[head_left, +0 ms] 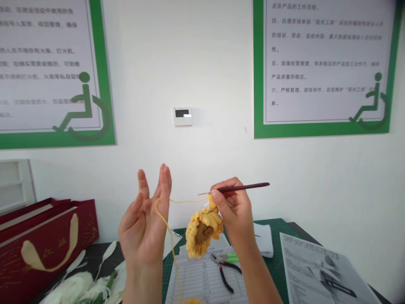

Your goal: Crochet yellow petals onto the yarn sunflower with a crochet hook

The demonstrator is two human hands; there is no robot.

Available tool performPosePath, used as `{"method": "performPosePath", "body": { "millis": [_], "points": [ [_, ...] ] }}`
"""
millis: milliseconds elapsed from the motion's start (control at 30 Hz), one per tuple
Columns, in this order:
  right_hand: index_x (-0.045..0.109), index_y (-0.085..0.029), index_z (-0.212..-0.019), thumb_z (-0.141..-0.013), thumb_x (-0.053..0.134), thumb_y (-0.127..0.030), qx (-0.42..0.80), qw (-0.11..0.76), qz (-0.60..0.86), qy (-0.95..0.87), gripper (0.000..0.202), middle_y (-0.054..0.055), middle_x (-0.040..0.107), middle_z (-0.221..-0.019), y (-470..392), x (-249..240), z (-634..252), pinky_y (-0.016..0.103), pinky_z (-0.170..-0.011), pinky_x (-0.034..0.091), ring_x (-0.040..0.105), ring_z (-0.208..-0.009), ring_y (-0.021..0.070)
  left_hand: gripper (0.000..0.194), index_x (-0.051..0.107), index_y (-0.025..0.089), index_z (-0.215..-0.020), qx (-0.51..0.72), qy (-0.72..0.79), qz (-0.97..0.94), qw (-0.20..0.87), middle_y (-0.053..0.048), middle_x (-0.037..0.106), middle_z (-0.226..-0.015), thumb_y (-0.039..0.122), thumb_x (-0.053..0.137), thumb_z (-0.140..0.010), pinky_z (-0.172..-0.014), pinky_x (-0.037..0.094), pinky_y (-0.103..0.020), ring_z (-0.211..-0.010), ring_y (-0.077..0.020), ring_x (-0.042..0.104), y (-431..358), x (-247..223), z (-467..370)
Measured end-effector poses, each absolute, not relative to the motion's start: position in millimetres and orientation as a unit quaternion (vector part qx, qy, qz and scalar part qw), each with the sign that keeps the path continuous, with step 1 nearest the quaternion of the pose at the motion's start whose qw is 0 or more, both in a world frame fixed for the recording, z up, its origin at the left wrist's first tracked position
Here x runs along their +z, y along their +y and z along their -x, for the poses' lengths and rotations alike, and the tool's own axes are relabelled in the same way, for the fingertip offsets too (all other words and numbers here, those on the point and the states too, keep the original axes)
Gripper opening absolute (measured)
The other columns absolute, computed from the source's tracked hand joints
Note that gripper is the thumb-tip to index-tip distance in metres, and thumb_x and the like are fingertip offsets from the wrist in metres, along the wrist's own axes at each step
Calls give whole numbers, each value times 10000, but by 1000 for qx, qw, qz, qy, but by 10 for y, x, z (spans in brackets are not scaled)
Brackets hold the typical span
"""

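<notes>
Yellow crochet flower [202, 230] w/ brown centre; dark red hook [243, 188]; green mat [278, 253].

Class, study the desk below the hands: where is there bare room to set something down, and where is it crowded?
Bare green cutting mat shows between the pliers and the printed sheet on the right, below the folded white cloth. A smaller dark strip lies beside the red box. It is crowded at lower left with white fibres, and under the crocheted sunflower.

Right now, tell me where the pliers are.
In the head view, the pliers lie on a printed sheet on the green mat, low and centre-right, below the crocheted sunflower and the right hand.
</notes>
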State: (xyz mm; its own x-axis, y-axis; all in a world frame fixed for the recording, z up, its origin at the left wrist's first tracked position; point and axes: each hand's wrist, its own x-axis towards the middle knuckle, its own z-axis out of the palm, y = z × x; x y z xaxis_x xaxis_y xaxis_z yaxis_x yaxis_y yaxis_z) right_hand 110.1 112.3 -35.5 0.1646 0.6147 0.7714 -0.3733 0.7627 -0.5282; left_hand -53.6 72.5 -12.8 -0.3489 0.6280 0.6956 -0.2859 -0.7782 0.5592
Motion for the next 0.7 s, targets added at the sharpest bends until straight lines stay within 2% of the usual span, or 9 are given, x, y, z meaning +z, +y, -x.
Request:
{"method": "performPosePath", "body": {
  "millis": [67, 133, 200, 233, 300, 367, 400, 533, 700],
  "points": [
    [647, -235, -897, -923, 763, -399, 323, 761, 107, -552, 203, -3, 677, -839, 1114, -355, -1102, 267, -665, 540, 641, -724, 143, 174, 788, 355, -746, 796, 193, -522, 239, 15, 788, -1285, 254, 697, -854, -1257, 385, -515, -1443, -303, 565, 728, -130, 547],
    [657, -240, -909, -931, 757, -381, 315, 767, 108, -548, 174, -3, 683, -850, 1101, -360, -1104, 268, -671, 539, 639, -728, 144, 276, 730, 316, -527, 773, 239, -555, 192, -13, 825, -1124, 109, 778, -703, -1329, 205, -509, -1416, -349, 562, 734, -131, 555],
    [661, -242, -923, -942, 745, -362, 309, 773, 110, -543, 148, 2, 690, -868, 1086, -367, -1100, 272, -679, 537, 641, -743, 148, 292, 751, 291, -493, 740, 287, -584, 170, -55, 834, -977, 36, 819, -618, -1342, 91, -490, -1335, -383, 598, 725, -129, 541],
    [662, -242, -929, -946, 741, -353, 306, 776, 109, -541, 138, 5, 693, -877, 1079, -369, -1097, 274, -683, 536, 644, -754, 151, 232, 810, 276, -574, 720, 304, -598, 176, -68, 837, -943, 56, 834, -643, -1334, 119, -520, -1275, -389, 634, 712, -131, 519],
    [662, -242, -927, -945, 743, -339, 302, 783, 105, -533, 128, 9, 697, -882, 1066, -371, -1086, 279, -688, 538, 654, -767, 155, 142, 893, 253, -923, 687, 311, -622, 211, -99, 844, -998, 211, 806, -817, -1238, 346, -587, -1200, -384, 688, 672, -148, 443],
    [659, -244, -912, -933, 756, -331, 299, 796, 98, -518, 133, 8, 696, -873, 1055, -367, -1076, 284, -689, 545, 671, -777, 161, 407, 780, 287, -1317, 672, 283, -634, 259, -108, 834, -1059, 440, 697, -949, -1014, 571, -535, -1089, -354, 749, 627, -186, 342],
    [657, -245, -904, -926, 763, -330, 296, 804, 95, -507, 138, 8, 693, -868, 1049, -363, -1070, 287, -692, 550, 679, -785, 165, 545, 698, 312, -1426, 668, 266, -637, 277, -115, 822, -1121, 533, 701, -928, -874, 631, -490, -1059, -358, 761, 609, -208, 289],
    [641, -248, -883, -916, 776, -323, 277, 839, 95, -458, 159, 4, 682, -855, 1017, -345, -1043, 285, -707, 558, 687, -800, 162, 1092, 466, 403, -1580, 673, 223, -619, 338, -31, 797, -1068, 222, 998, -644, -679, 618, -296, -850, -235, 764, 563, -249, 94],
    [619, -253, -867, -916, 787, -323, 274, 862, 83, -418, 188, -11, 680, -836, 971, -330, -994, 266, -712, 561, 680, -776, 140, 1160, 384, 345, -1621, 722, 247, -521, 382, 25, 790, -941, 126, 974, -646, -644, 589, -224, -729, -153, 710, 539, -179, -66]
  ]
}}
